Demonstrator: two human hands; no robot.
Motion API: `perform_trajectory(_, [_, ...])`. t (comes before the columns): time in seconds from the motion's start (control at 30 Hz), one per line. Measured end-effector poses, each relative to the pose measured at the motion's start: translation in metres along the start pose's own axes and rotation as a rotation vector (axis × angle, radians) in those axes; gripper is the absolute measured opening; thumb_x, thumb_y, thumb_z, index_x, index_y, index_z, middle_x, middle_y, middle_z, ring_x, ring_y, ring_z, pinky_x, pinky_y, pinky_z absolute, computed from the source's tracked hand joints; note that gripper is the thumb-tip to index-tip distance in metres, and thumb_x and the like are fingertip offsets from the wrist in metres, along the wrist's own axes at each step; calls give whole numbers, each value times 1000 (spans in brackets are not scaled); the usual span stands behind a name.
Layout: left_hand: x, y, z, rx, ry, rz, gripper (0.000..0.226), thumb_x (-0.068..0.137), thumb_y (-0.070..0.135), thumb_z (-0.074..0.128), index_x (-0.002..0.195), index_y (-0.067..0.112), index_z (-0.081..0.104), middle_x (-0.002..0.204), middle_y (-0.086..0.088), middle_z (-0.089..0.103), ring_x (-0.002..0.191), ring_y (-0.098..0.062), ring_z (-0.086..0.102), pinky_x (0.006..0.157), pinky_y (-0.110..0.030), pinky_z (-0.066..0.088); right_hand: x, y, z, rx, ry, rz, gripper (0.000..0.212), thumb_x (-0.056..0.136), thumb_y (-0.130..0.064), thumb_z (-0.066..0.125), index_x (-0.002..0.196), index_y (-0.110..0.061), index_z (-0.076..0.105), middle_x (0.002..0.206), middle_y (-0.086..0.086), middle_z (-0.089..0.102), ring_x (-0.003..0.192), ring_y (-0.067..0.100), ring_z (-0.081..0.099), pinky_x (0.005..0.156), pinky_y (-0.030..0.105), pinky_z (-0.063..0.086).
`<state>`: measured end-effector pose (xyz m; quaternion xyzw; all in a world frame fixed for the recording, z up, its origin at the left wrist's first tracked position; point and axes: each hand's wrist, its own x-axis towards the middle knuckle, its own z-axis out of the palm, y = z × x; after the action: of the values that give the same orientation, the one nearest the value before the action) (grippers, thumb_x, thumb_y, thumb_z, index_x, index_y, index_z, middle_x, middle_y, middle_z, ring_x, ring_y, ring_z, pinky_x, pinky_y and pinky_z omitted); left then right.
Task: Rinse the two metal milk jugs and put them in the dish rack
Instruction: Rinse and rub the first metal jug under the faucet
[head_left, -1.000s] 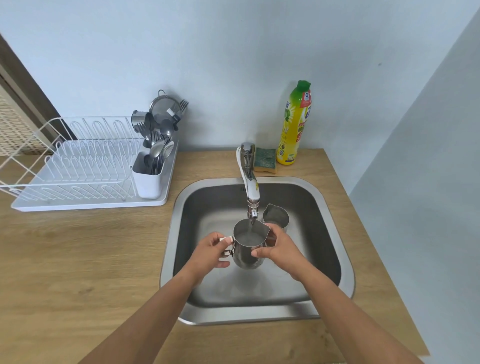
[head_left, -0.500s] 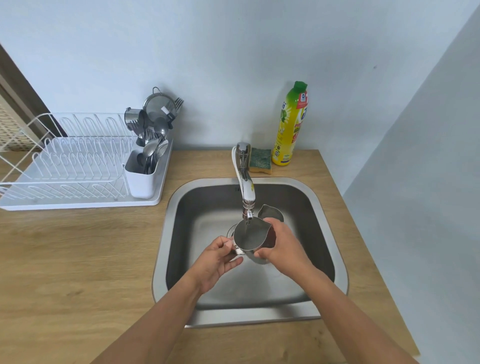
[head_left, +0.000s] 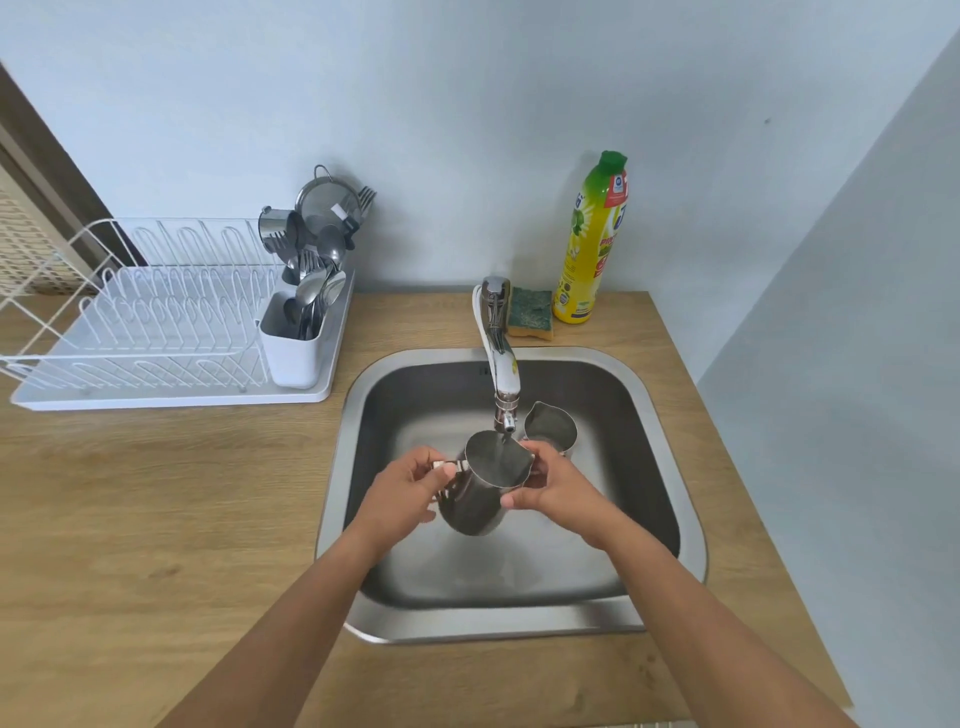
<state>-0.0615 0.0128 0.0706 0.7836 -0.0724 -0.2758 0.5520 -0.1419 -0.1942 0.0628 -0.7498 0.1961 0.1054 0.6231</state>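
You stand at a wooden countertop (head_left: 156, 519) set into a corner, with a pale blue wall (head_left: 467, 130) behind it and another pale wall closing in on your right. A stainless steel sink (head_left: 519, 623) is sunk into the counter, its basin wet and grey. Your left hand (head_left: 400, 493) is closed on the handle of the nearer milk jug (head_left: 483, 499), and your right hand (head_left: 556, 488) grasps the jug's body and rim from the other side. You hold the jug above the basin, tilted, with its mouth under the spout of the chrome tap (head_left: 501, 358); a thin stream of water runs into it. The second milk jug (head_left: 550, 428) stands upright in the sink just behind your right hand, near the tap's spout.

To your left on the counter sits the white dish rack (head_left: 156, 332) on its tray, its plate slots bare. At the rack's right end a white cutlery holder (head_left: 293, 348) is filled with spoons and forks, and a metal strainer (head_left: 327, 202) and a small steel cup (head_left: 275, 226) rise above them. Behind the sink, against the wall, a green-and-yellow sponge (head_left: 530, 314) lies beside the tap's base, with a yellow dish soap bottle (head_left: 592, 244) standing upright just to its right. A dark wooden frame (head_left: 47, 156) runs along the far left edge.
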Motion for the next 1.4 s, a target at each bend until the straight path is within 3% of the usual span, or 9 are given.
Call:
perform_trajectory(0.13, [1,-3,13,-231,-105,-168,13,98,26,55,96,13,57,104,-2,71,80,-28,66,70,-38,59,2,-6,-11,-58,54,-7,63,75,-7,81,127,-23,49,111,-4,68,106,13,64,98,32,49])
perform_trajectory(0.27, [5,-6,23,-275,-71,-136,11,99,17,54,89,13,54,95,-7,63,85,-21,58,80,-39,59,1,-7,-11,-28,70,-29,66,76,2,77,125,-28,46,115,-12,61,107,1,58,96,30,45])
perform_trajectory(0.5, [2,-6,26,-280,-60,-169,12,98,22,54,89,14,55,96,-3,65,79,-26,58,68,-40,61,3,-4,-17,-31,57,-3,61,76,-1,78,122,-26,48,114,-3,65,109,14,62,100,32,47])
perform_trajectory(0.63, [5,-4,31,-256,-46,-120,12,99,19,52,89,14,55,90,-5,60,81,-19,55,78,-40,60,3,-1,-18,-4,72,-11,64,76,2,76,125,-26,46,122,-2,61,114,14,59,100,33,46])
perform_trajectory(0.83, [6,-6,17,-190,-34,-159,13,98,24,53,95,13,58,102,-7,67,79,-25,60,71,-41,60,8,2,-9,33,48,5,56,77,2,77,122,-17,48,105,-4,67,95,6,65,77,15,50])
perform_trajectory(0.93, [5,-6,14,-108,-52,-165,19,99,29,50,102,12,58,106,-5,71,78,-28,65,66,-38,59,9,7,-5,63,63,35,57,79,-4,77,128,-14,47,100,-4,68,88,4,64,70,15,48])
perform_trajectory(1.07, [6,-5,13,-51,-16,-162,21,99,31,48,101,14,59,95,-3,75,67,-26,67,54,-31,55,12,15,-2,115,76,63,55,80,-22,79,129,-19,52,114,4,68,102,22,65,75,31,49])
perform_trajectory(1.2, [10,-7,9,19,-6,-161,23,99,37,47,102,19,60,88,-5,76,59,-25,69,48,-27,52,15,20,2,133,93,102,36,80,-31,79,110,-18,66,96,4,70,82,20,66,72,37,51])
perform_trajectory(1.4, [15,-13,8,29,-14,-221,23,99,36,46,105,18,61,79,-12,76,52,-27,65,40,-24,46,15,23,10,113,80,206,42,81,-48,72,101,-12,69,81,4,66,65,21,59,60,32,51])
